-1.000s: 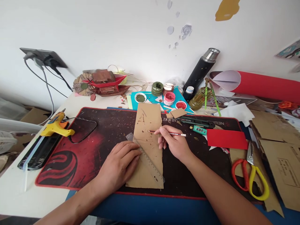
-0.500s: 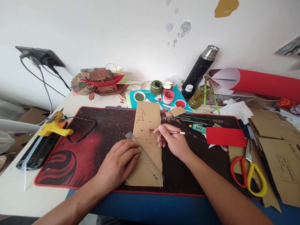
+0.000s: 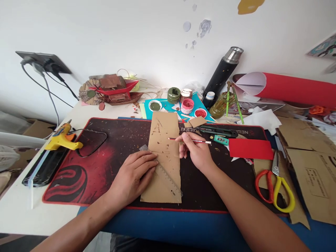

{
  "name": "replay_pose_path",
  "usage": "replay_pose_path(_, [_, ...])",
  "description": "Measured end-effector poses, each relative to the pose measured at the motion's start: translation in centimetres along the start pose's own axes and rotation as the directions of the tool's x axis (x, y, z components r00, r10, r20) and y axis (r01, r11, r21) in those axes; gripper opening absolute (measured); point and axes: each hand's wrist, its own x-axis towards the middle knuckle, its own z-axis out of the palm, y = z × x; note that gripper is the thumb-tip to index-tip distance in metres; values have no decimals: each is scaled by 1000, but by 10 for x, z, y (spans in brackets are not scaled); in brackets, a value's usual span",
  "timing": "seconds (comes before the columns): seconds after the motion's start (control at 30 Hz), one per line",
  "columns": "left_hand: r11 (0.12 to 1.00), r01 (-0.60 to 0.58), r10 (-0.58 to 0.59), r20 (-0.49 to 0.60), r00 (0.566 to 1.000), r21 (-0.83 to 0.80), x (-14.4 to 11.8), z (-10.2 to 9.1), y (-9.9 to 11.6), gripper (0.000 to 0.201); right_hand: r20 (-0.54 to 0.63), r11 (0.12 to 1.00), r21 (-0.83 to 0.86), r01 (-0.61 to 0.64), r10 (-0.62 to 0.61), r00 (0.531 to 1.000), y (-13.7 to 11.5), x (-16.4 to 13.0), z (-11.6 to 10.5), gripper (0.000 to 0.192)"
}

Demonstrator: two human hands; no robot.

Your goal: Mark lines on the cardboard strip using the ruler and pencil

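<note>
Two hands at frame centre, both on a cardboard strip (image 3: 164, 154) lying upright on the dark red mat (image 3: 105, 157). Left hand (image 3: 135, 173) flat, fingers spread, pressing a clear ruler (image 3: 162, 171) onto the strip. Right hand (image 3: 195, 152) pinched shut on a red pencil (image 3: 190, 140), tip over the cardboard. Scissors (image 3: 275, 187) lower right.

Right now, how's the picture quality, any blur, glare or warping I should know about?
Head view: even, soft daylight, no harsh glare; faint shadows under the left hand and right hand. The cardboard strip, ruler and pencil look sharp. Wide-angle warping bends the mat edges and leans the flask; the far right corner is slightly smeared.
</note>
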Motion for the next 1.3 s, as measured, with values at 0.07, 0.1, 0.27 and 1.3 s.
replay_pose_path(0.07, [1000, -3, 3, 5, 1000, 12, -1, 2, -1, 24, -52, 1000, -18, 17, -18, 998, 0, 1, -2, 59])
replay_pose_path(0.1, [1000, -6, 6, 3, 1000, 16, -2, 2, -2, 23, -78, 999, -30, 28, -30, 997, 0, 2, -4, 60])
replay_pose_path(0.27, [998, -61, 61, 15, 998, 32, -4, 3, 0, 22, -155, 997, -48, 66, -73, 985, -2, 4, -9, 61])
replay_pose_path(1.3, [976, -158, 150, 66, 987, 150, -6, 10, 1, 31, -180, 994, 8, 110, -107, 978, -8, 4, -12, 69])
